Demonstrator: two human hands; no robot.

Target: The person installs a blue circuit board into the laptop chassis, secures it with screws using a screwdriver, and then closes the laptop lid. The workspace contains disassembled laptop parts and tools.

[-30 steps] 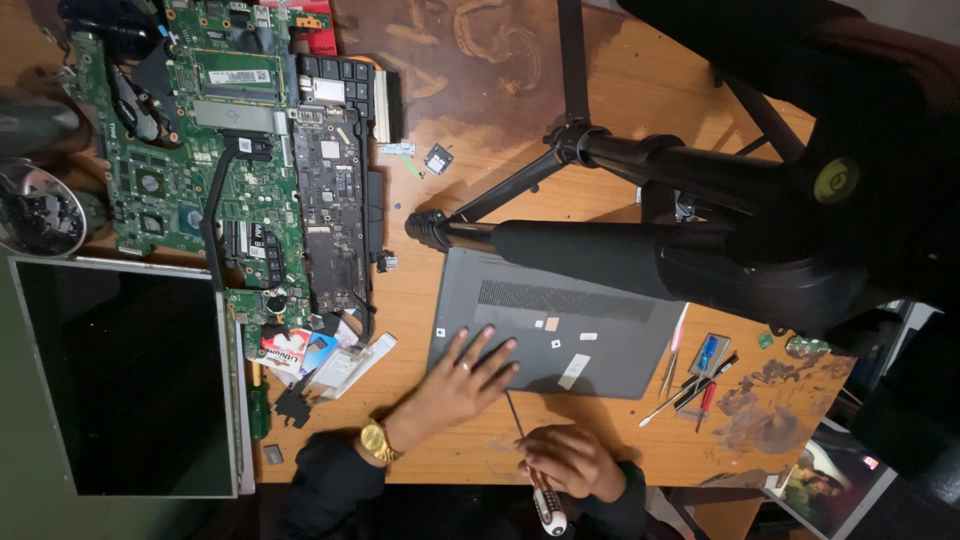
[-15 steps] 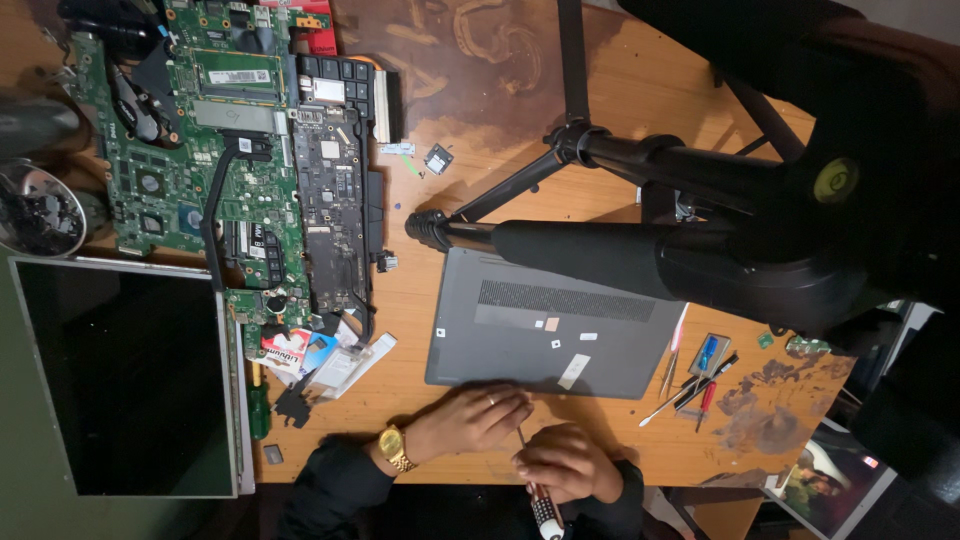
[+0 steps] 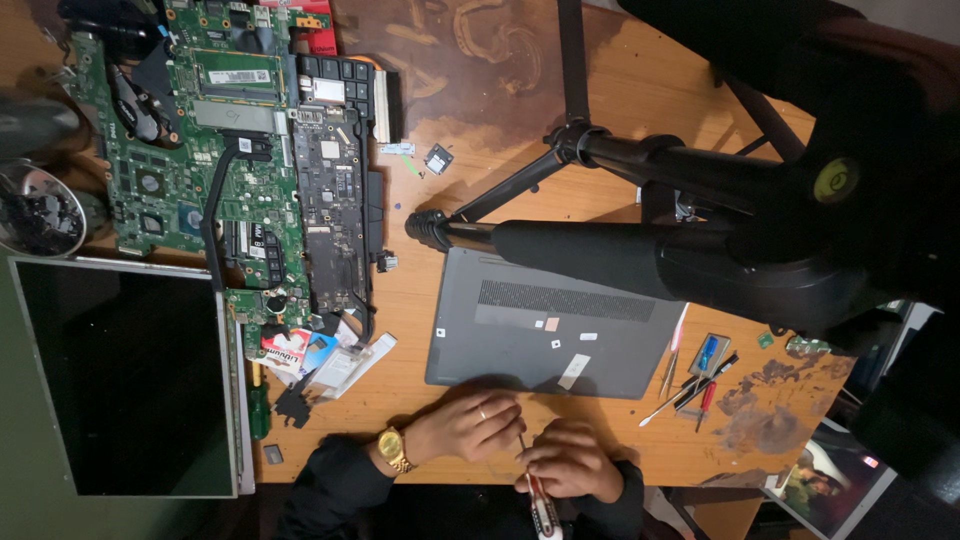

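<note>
Far left, the bare screen panel [image 3: 120, 375] and green circuit boards [image 3: 215, 150] fill the counter's [image 3: 470, 110] left end. Your left hand [image 3: 465, 425], curled at the near edge, pinches the screwdriver [image 3: 538, 490] tip; a second ago it lay flat on the grey laptop [image 3: 555, 335], which sits base-up just beyond. Your right hand [image 3: 570, 462] is wrapped shut around the handle. Keep that tip steady, driver straight. Spare tools [image 3: 695, 375] wait right.
</note>
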